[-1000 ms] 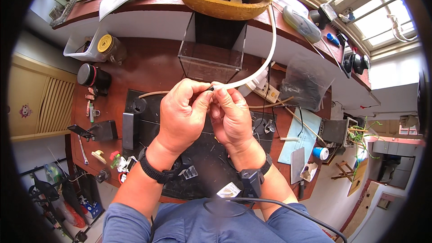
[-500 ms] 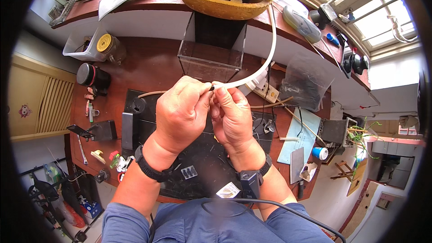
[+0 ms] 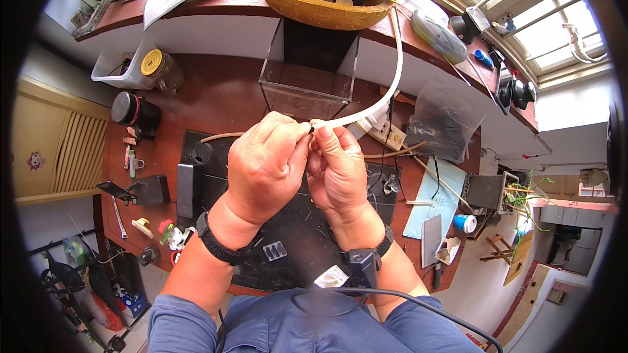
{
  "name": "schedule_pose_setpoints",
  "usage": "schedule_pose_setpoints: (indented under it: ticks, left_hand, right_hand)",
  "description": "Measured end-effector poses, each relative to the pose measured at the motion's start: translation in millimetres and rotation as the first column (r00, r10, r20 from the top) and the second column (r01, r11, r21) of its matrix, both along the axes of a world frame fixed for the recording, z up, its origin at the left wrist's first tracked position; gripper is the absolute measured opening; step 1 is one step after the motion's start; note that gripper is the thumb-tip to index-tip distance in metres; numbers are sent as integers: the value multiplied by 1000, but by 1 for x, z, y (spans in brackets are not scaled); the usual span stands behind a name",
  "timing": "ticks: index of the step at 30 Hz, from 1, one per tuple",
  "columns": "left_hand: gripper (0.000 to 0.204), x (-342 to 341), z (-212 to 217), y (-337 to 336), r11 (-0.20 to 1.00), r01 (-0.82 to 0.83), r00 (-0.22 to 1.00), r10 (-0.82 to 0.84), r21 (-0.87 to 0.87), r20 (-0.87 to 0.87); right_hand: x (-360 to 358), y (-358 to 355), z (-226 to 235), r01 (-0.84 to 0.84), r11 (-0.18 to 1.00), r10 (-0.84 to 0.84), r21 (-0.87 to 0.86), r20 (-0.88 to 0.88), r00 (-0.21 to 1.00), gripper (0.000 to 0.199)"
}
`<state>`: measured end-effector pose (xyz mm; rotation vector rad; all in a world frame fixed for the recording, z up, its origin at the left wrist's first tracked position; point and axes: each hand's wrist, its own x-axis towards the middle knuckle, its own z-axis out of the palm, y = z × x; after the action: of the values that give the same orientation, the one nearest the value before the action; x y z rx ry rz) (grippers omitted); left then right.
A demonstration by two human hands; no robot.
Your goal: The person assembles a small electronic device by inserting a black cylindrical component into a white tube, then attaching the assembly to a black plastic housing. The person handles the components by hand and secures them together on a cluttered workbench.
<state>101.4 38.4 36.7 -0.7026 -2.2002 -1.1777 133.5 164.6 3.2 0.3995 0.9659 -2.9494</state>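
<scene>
A white flexible hose (image 3: 386, 95) hangs from the yellow-brown basin (image 3: 320, 10) on the ledge and curves down to my hands. Around its near end my right hand (image 3: 340, 167) is closed, thumb on top. My left hand (image 3: 268, 163) pinches a small black fitting (image 3: 311, 129) at the mouth of the hose; fingers hide most of it, so I cannot tell how deep it sits. Both hands are raised over a black mat (image 3: 288, 222). A thin tan tube (image 3: 219, 136) lies behind them.
Beyond my hands stands a clear tank (image 3: 307, 101). A power strip (image 3: 390, 136), a plastic bag (image 3: 445, 121) and a light-blue sheet (image 3: 428, 202) are to the right. On the left are a black canister (image 3: 134, 112), a jar (image 3: 160, 68) and a phone stand (image 3: 147, 189).
Both hands keep their grip at the hose end. My left hand has turned very slightly, and the black fitting has shifted a little to the right.
</scene>
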Motion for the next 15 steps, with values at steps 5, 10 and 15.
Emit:
schedule_pose_setpoints:
  ticks: [5,10,15]
  left_hand:
    - [21,0,2,0,1000,6,1000,-6,-17,-1]
    - [20,0,2,0,1000,12,1000,-12,-20,0]
    - [15,4,12,-2,996,41,973,-57,75,225]
  right_hand:
    - [1,-1,-5,6,1000,-6,6,-3,1000,15]
    - [1,-3,-2,17,1000,-17,5,13,1000,13]
    - [1,1,-5,10,999,-6,46,-67,998,15]
